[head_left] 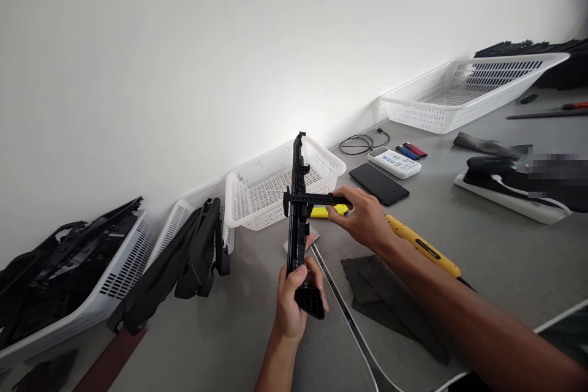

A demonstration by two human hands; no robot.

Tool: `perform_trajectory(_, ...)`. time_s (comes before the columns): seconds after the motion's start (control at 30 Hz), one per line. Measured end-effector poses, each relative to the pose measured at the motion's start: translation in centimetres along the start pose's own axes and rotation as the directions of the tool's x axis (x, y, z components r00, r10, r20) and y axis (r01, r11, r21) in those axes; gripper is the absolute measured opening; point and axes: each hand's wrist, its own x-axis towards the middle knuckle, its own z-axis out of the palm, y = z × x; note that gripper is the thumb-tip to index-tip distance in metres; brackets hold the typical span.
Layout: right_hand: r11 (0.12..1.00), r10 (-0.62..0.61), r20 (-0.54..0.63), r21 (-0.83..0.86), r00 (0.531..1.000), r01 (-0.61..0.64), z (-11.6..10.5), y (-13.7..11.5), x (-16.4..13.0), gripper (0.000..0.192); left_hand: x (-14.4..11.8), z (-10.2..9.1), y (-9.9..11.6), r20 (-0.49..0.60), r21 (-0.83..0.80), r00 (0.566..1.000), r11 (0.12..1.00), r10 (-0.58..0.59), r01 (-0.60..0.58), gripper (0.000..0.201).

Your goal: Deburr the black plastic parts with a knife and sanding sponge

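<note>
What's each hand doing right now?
Left hand: closed around the bottom of the upright long black plastic part.
Right hand: pinching a short black bar held across that part.

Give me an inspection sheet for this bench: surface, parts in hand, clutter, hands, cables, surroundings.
Surface: grey table, with a dark mat lying on it.
Job's things: long black plastic part held upright; short black bar held across it.
Clutter: empty white basket, yellow tool, phone, white box, large white basket.
Hands: left hand grips the long part's lower end; right hand holds the bar.
Cables: coiled black cable by the wall.
Surroundings: white wall; baskets of black parts at left.
</note>
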Motion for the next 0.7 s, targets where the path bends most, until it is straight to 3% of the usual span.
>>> perform_trajectory(0.27,1.000,0.025,0.095,0.002,0.995,-0.026,-0.17,0.26,-0.06,0.026,-0.03,-0.68,-0.15,-0.022,-0.043,1.000,0.999,0.001,-0.002,0.068)
perform_trajectory(0.57,0.996,0.089,0.131,0.009,0.987,-0.091,-0.34,0.26,0.04,0.028,0.05,-0.47,-0.06,-0.046,-0.042,0.999,0.999,-0.008,0.006,0.069)
perform_trajectory(0.7,0.994,0.110,0.152,-0.015,0.982,-0.109,-0.51,0.24,0.13,0.028,0.14,-0.60,-0.01,-0.021,-0.073,1.000,0.997,-0.013,0.012,0.059)
